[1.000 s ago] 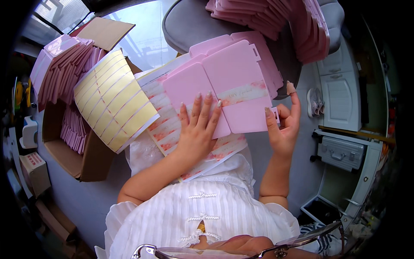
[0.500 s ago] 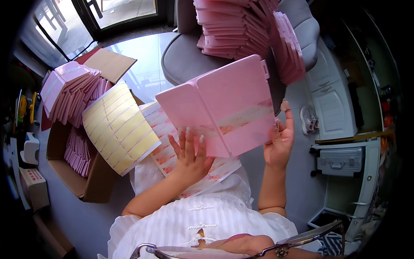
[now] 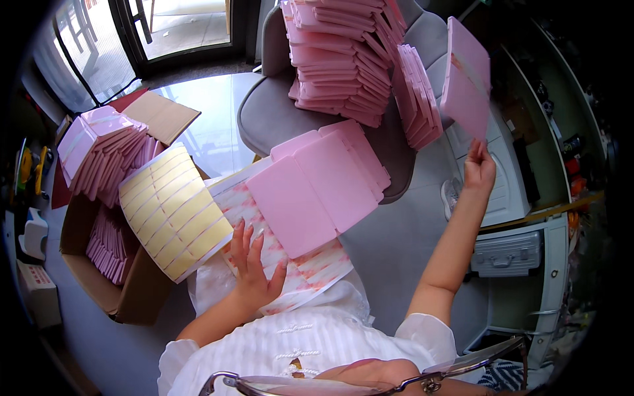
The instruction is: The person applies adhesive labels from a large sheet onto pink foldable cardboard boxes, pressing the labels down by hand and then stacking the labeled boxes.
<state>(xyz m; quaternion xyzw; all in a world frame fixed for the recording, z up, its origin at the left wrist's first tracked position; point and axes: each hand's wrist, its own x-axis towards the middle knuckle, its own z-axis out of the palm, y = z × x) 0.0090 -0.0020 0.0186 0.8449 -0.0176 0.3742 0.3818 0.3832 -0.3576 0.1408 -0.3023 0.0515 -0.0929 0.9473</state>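
My right hand point(image 3: 481, 168), out at the right, pinches the lower edge of a pink plastic case point(image 3: 467, 82) folded flat, with a pale printed strip across it. My left hand point(image 3: 252, 267) holds nothing, its fingers spread above the printed label sheets point(image 3: 317, 270) on my lap. Just beyond it lie unfolded pink plastic cases point(image 3: 310, 188), without a visible strip on the top face. They rest partly on the sheets and reach toward the chair. A curled yellowish sheet point(image 3: 175, 211), marked off in rectangles, leans beside my left hand.
A grey chair point(image 3: 264, 112) ahead bears a tall stack of pink cases point(image 3: 340, 63) and a leaning pile point(image 3: 417, 99). At the left, a cardboard box point(image 3: 142, 290) holds more cases, with others heaped point(image 3: 105, 148) on top. A silver case point(image 3: 507, 254) sits on the right shelf.
My right hand has carried the strip-bearing pink case away to the upper right, beside the chair's pile. My left hand has let go of it, showing unfolded cases on my lap.
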